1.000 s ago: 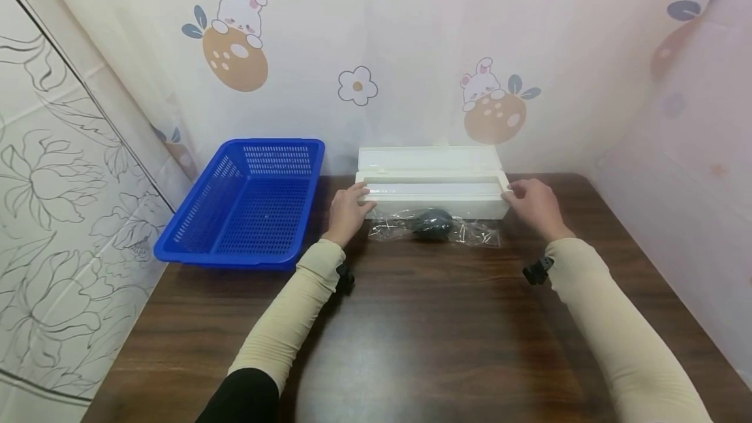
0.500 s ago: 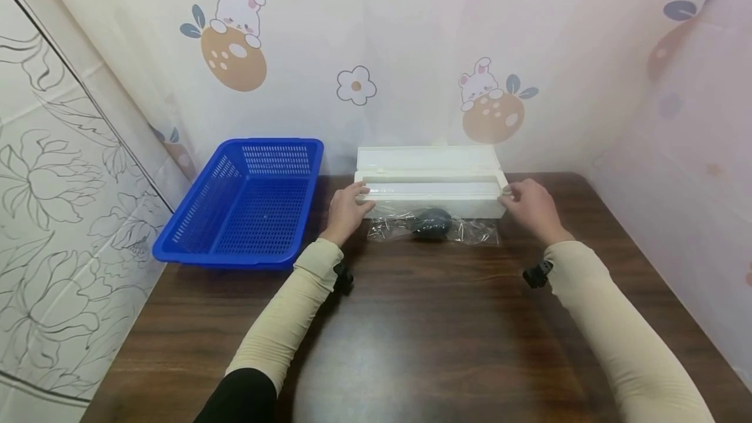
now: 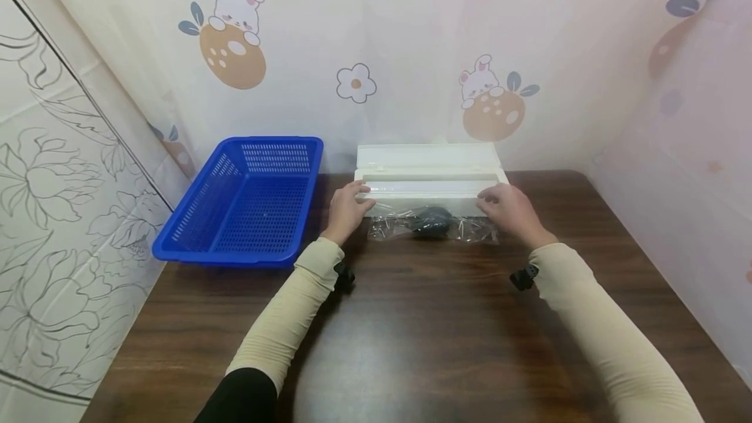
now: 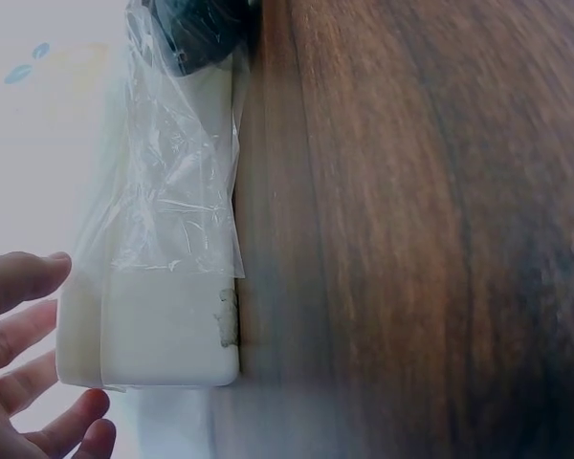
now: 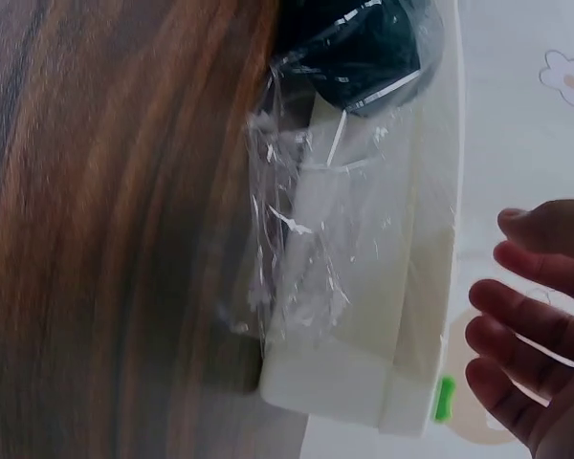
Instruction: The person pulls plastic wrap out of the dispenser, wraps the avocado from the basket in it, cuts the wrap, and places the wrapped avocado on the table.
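Left hand and right hand, both loosely parted, at either end of a box

By the person's clock, the box sits at twelve on the table, its lid raised behind; clear film hangs down the front, draped over a dark lump at the box's six o'clock; the left hand is at the box's eight, fingers relaxed and apart; the right is near its four, fingers slightly bent; I can't tell from here whether any fingertip touches box or film; the blue basket stands at ten o'clock, near the left hand.
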Available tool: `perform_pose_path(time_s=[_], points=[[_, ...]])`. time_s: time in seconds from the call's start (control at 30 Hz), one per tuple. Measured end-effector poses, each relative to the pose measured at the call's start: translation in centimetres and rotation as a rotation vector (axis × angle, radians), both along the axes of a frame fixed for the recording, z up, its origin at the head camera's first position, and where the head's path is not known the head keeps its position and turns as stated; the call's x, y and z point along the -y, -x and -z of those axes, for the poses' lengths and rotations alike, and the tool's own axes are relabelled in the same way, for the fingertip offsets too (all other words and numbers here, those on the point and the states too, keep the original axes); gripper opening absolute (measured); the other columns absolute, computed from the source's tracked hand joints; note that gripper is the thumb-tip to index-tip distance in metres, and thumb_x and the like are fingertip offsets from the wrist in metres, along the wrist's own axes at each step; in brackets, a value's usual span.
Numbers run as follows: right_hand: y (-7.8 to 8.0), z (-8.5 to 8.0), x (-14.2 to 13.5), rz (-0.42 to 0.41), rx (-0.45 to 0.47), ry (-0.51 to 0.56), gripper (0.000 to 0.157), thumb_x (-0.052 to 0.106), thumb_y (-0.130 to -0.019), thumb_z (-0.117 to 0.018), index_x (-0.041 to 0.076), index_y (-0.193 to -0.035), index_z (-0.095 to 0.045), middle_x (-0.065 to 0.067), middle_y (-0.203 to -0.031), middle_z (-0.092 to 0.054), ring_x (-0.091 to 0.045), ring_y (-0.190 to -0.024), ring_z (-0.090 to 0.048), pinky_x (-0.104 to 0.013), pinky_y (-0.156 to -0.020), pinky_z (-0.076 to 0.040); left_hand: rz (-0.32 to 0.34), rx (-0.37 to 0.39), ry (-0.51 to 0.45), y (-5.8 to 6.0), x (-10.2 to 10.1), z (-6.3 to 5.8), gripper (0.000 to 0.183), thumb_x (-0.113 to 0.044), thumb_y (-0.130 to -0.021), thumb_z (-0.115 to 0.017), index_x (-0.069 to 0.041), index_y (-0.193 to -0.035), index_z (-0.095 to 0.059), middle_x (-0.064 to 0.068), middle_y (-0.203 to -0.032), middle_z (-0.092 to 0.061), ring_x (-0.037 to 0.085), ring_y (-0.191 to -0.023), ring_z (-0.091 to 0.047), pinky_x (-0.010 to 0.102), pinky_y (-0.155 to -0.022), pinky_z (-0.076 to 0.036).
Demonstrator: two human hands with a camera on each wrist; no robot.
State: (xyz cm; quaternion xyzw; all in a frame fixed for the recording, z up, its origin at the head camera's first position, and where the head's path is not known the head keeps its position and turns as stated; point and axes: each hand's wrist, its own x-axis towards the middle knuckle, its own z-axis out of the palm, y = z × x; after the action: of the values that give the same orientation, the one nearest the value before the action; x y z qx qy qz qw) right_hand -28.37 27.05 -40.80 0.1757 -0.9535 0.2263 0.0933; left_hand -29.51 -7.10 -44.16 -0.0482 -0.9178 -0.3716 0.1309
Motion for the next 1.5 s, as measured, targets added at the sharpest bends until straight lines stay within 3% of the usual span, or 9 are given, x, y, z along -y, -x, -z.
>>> perform_pose_path(time_s=[0.53, 0.73, 1.03, 1.27, 1.5], points=[[-0.6, 1.8, 2.5, -0.176, -0.067, -0.017, 0.023, 0.014, -0.088, -0.071, 0.0, -0.107, -0.071, -0.018, -0.097, -0.069, -0.034, -0.089, -0.065, -0.05, -0.079, -0.054, -0.003, 0.012, 0.002, 0.0, 0.1, 0.0, 0.031, -0.023, -0.086, -0.073, -0.01, -0.114, -0.072, 0.003, -0.14, -0.058, 0.032, -0.13, -0.051, 0.045, -0.109, -0.039], [-0.7, 2.4, 3.6, -0.229, -0.085, -0.038, 0.033, 0.018, -0.084, -0.076, 0.006, -0.114, -0.07, -0.015, -0.1, -0.067, -0.031, -0.088, -0.062, -0.047, -0.074, -0.051, -0.001, 0.01, 0.004, 0.0, 0.1, 0.1, 0.031, -0.023, -0.086, -0.073, -0.01, -0.114, -0.071, 0.003, -0.14, -0.058, 0.032, -0.13, -0.051, 0.045, -0.11, -0.039], [-0.9, 2.9, 5.1, -0.223, -0.061, -0.104, 0.037, 0.019, -0.084, -0.077, 0.008, -0.117, -0.068, -0.014, -0.11, -0.067, -0.031, -0.098, -0.061, -0.049, -0.084, -0.05, 0.011, 0.014, -0.002, 0.0, 0.1, 0.2, 0.031, -0.022, -0.085, -0.074, -0.009, -0.114, -0.071, 0.003, -0.14, -0.058, 0.032, -0.13, -0.051, 0.045, -0.11, -0.039], [-0.9, 3.0, 5.9, -0.192, -0.096, -0.101, 0.034, 0.018, -0.083, -0.077, 0.009, -0.114, -0.07, -0.011, -0.098, -0.066, -0.026, -0.084, -0.058, -0.044, -0.074, -0.049, 0.021, 0.046, -0.021, 0.1, 0.3, 0.1, 0.032, -0.025, -0.085, -0.074, -0.01, -0.113, -0.072, 0.005, -0.142, -0.057, 0.032, -0.133, -0.049, 0.045, -0.112, -0.037], [-0.7, 3.3, 6.1, -0.189, -0.127, -0.087, 0.034, 0.018, -0.081, -0.079, 0.009, -0.112, -0.071, -0.008, -0.089, -0.063, -0.022, -0.075, -0.053, -0.038, -0.067, -0.045, -0.001, 0.039, -0.129, 0.2, 0.6, -0.2, 0.031, -0.022, -0.083, -0.076, -0.008, -0.11, -0.073, 0.009, -0.131, -0.064, 0.027, -0.127, -0.056, 0.04, -0.109, -0.042]])
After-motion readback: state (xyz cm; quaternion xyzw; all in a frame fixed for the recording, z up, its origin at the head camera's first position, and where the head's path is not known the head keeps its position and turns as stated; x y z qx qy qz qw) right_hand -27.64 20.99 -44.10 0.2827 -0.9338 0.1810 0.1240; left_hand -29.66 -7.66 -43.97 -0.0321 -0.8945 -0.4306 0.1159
